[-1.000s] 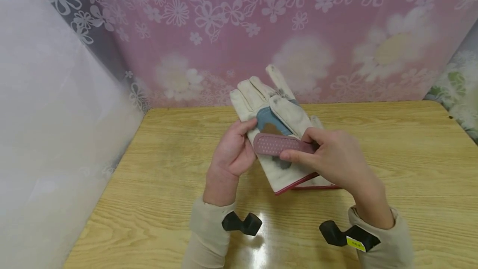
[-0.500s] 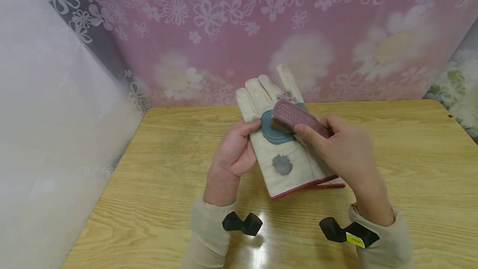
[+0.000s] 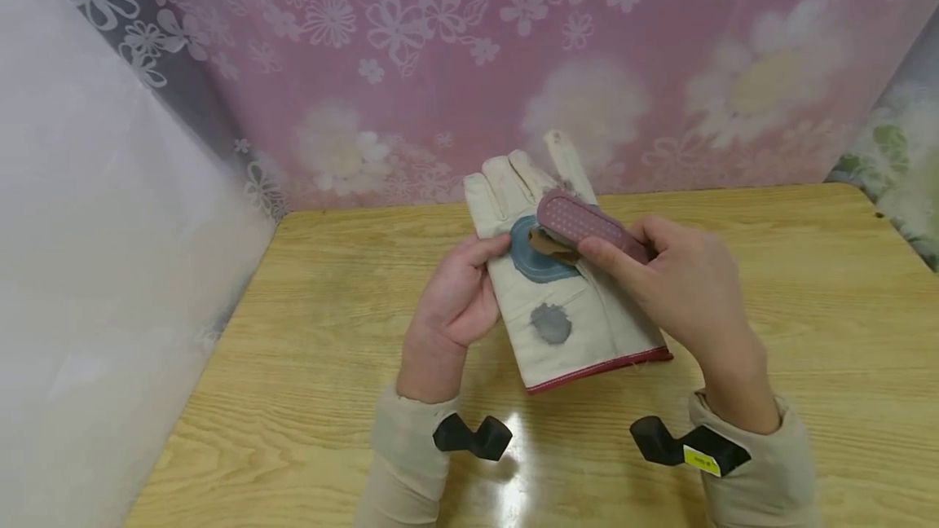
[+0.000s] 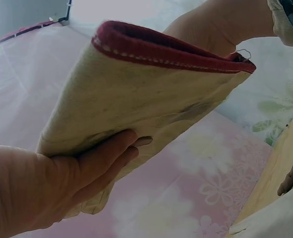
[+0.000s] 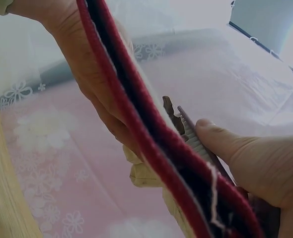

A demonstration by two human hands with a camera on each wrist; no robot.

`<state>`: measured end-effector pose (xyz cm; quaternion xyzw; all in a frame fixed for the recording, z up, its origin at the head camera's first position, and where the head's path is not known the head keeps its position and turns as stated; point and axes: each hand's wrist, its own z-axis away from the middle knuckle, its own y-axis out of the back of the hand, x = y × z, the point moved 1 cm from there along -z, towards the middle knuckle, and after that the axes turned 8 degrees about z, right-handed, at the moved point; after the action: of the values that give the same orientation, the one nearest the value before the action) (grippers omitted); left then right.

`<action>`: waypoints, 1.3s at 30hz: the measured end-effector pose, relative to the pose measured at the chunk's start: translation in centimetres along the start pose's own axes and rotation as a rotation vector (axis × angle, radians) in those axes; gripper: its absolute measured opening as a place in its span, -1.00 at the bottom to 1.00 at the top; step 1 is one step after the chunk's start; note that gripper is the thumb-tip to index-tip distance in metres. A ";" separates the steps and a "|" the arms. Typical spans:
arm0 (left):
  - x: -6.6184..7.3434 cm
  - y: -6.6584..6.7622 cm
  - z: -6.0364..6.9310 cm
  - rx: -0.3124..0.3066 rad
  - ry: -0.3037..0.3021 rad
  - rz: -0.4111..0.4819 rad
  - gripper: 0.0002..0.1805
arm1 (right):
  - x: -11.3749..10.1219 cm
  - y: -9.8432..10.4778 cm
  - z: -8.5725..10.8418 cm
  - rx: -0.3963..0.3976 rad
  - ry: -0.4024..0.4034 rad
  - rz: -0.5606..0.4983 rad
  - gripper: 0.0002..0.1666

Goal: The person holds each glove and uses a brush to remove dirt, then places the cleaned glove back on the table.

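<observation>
1. Nearest, below the glove: my beige sleeves (image 3: 407,463), each with a black wrist device (image 3: 472,437); the one on my right carries a yellow label (image 3: 702,460).
2. At the glove's left edge: my left grip (image 3: 458,292), pinching it, thumb on the front and fingers behind.
3. At the glove's right side: my right grip (image 3: 685,283), closed around one end of a pink brush (image 3: 583,222) with pale dots on its back.
4. The glove (image 3: 590,320): off-white, tilted, held above the tabletop between my two grips, red cuff edge (image 3: 597,371) toward me, fingers pointing away. A grey blotch (image 3: 552,324) marks its cuff; a blue patch (image 3: 539,270) lies farther up, partly under the brush. The brown area beside the brush may be bristles or a mark; I cannot tell which.
5. Beneath and around the glove: the wood-grained tabletop (image 3: 308,332).
6. Left of the glove: a whitish sheet (image 3: 110,267).
7. Farthest, behind the glove: a pink floral backdrop (image 3: 440,88).
</observation>
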<state>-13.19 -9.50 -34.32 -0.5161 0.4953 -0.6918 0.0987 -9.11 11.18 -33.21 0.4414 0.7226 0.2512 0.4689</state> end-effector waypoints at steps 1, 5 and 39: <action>0.0 0.0 0.0 -0.002 0.000 0.004 -0.43 | 0.0 0.0 0.0 0.002 0.005 0.002 -0.45; 0.0 0.2 0.1 -0.017 0.002 0.023 -0.42 | 0.0 -0.2 0.0 0.007 0.011 0.004 -0.45; -0.5 0.8 -0.3 0.057 0.015 0.122 -0.42 | -1.6 0.1 0.9 -0.248 0.054 0.104 -0.44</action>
<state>-13.51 -9.37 -35.24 -0.4768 0.5068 -0.7021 0.1515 -8.03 9.82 -32.81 0.4102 0.6745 0.3743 0.4865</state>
